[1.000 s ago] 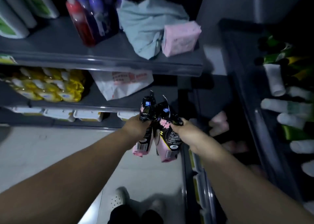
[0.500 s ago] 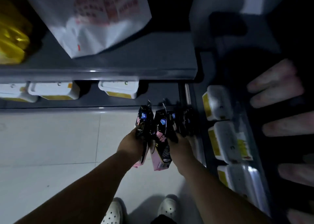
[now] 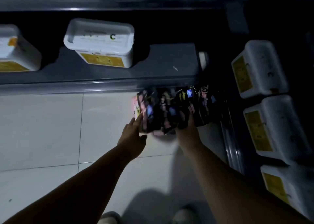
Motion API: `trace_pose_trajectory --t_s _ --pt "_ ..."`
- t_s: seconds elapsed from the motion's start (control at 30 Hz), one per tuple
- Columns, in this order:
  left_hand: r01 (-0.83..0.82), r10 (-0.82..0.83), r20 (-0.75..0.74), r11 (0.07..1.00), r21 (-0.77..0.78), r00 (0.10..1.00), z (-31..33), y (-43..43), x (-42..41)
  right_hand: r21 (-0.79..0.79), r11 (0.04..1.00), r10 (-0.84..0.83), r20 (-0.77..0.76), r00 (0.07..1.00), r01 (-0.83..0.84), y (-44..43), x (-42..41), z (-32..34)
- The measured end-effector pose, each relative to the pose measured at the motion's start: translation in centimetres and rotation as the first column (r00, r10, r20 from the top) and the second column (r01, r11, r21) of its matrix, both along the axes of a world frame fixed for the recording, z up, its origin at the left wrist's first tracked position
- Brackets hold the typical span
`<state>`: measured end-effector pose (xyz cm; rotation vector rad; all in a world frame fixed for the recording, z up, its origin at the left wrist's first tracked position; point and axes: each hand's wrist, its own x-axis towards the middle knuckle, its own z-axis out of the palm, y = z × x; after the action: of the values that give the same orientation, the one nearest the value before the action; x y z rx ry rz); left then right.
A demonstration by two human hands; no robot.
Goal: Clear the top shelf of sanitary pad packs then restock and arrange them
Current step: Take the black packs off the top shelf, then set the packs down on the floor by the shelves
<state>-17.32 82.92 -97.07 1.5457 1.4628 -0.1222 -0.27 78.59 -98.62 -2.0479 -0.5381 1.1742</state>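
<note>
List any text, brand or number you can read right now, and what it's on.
"C": lone mark on the lid of the white tub; the fine print beside it is unreadable.
yellow labels on the right-hand tubs: too blurred to read.
Print on the sanitary pad packs: motion-blurred, nothing legible.

You had open tiled floor [image 3: 42, 130] to the left and back toward your shoes [image 3: 110, 217]. Ahead, the bottom shelf [image 3: 169, 65] offered a bare stretch to the right of a white tub [image 3: 100, 41]. On your right, a row of tubs [image 3: 260, 69] stood packed close, closing that side. The black pad packs [image 3: 161, 111] filled the corner between the two shelves.
</note>
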Motion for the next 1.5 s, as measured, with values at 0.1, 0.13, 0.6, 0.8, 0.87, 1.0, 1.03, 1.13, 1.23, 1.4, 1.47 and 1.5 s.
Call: trace_pose_trajectory --t_s 0.1,0.13,0.6,0.8,0.87,1.0,1.03,1.13,1.23,1.4,1.47,1.5 --pt "0.083 -0.084 -0.048 0.996 -0.024 0.995 -0.2 0.1 0.2 -0.108 0.994 0.019 0.080 0.997 -0.010 -0.6 0.6 0.2" --pt "0.107 -0.107 -0.042 0.994 -0.008 0.993 0.1 0.0 0.4 -0.127 0.992 0.025 0.100 0.995 -0.012 -0.8 0.9 0.7" --pt "0.359 -0.278 -0.256 0.856 0.371 0.926 24.0 2.3 -0.4 -0.366 0.753 0.647 0.563 0.515 -0.547 1.2 0.4 25.5" --pt "0.459 -0.335 -0.326 0.758 0.463 0.884 38.9 3.3 -0.8 -0.388 0.699 0.670 0.648 0.362 -0.601 2.0 0.3 40.9" --pt "0.484 -0.344 -0.353 0.727 0.487 0.870 43.7 3.4 -1.1 -0.397 0.695 0.672 0.657 0.343 -0.600 2.1 0.3 45.8" --pt "0.505 -0.342 -0.378 0.671 0.542 0.860 53.2 3.6 -1.4 -0.371 0.706 0.634 0.710 0.306 -0.603 1.8 0.1 55.5" --pt "0.508 -0.339 -0.383 0.655 0.559 0.859 55.6 3.6 -1.5 -0.363 0.711 0.623 0.722 0.300 -0.603 1.7 0.0 57.7" --pt "0.526 -0.332 -0.409 0.593 0.610 0.850 62.2 3.6 -1.6 -0.350 0.715 0.601 0.749 0.278 -0.605 1.3 -0.2 64.2" --pt "0.519 -0.305 -0.420 0.545 0.659 0.854 68.2 3.7 -2.1 -0.334 0.730 0.568 0.782 0.258 -0.596 0.7 -0.3 70.0" --pt "0.489 -0.260 -0.416 0.409 0.770 0.872 77.1 3.2 -2.6 -0.307 0.747 0.520 0.823 0.231 -0.589 -0.7 -0.3 78.5" --pt "0.468 -0.250 -0.400 0.365 0.805 0.882 80.2 3.0 -2.6 -0.285 0.757 0.485 0.848 0.214 -0.588 -1.3 -0.1 81.5" --pt "0.461 -0.245 -0.395 0.343 0.819 0.885 81.6 2.9 -2.5 -0.269 0.765 0.459 0.865 0.203 -0.585 -1.6 0.0 82.9"
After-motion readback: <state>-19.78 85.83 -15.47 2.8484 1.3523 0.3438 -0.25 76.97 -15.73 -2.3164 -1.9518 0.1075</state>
